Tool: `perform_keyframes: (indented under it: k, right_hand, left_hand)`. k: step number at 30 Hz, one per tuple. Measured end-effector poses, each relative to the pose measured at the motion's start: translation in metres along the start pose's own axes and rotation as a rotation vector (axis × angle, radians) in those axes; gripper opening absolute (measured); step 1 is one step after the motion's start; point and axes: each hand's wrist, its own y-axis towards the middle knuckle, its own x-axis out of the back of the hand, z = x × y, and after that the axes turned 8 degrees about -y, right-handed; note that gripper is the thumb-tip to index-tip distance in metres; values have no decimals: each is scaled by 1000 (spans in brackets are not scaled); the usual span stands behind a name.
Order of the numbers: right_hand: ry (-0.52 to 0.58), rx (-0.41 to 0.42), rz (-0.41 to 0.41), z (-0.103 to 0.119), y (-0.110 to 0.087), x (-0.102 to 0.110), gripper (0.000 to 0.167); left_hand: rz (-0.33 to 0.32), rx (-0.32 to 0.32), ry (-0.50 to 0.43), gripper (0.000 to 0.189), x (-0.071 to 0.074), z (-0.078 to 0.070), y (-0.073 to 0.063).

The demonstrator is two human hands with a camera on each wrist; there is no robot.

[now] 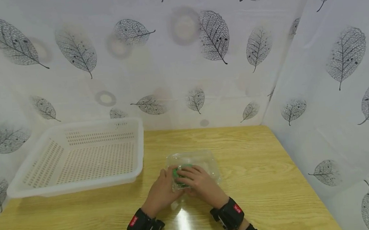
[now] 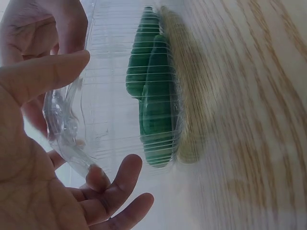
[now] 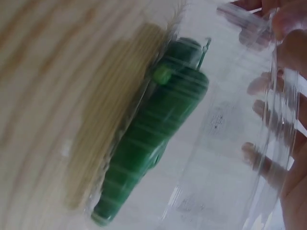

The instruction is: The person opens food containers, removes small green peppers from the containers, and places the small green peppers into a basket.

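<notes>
A clear plastic box (image 1: 209, 160) sits on the table, with a few dark green peppers (image 2: 158, 96) lying at its bottom. Through its ribbed wall the peppers (image 3: 153, 124) also show in the right wrist view, one with a stem. My left hand (image 1: 160, 193) grips the box's upper rim at the near left, thumb on one side and fingertips curled at the other. From the near right, my right hand (image 1: 203, 184) holds the same edge, its fingers reaching over the top. In the left wrist view the plastic rim (image 2: 64, 124) bends between the hands.
A white perforated basket (image 1: 138, 147) stands at the left of the wooden table (image 1: 258, 181). Leaf-patterned curtains (image 1: 168, 69) hang behind the table and along its right side.
</notes>
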Motion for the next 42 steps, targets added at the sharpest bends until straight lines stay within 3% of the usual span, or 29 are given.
perform_keyframes:
  k: [4,11,27,42]
  right_hand:
    - [-30,20,55,7,3,4,65]
    - [-30,-20,112,13,5,8,63]
    - [26,-30,148,16,8,15,58]
    - [44,-33,147,17,6,16,55]
  left_hand:
    - [8,3,-5,79,1,1,0]
    - [23,6,-15,77,1,3,0]
    - [66,-5,-47,78,4,6,-1]
    - [70,2,-62,79,3,5,-3]
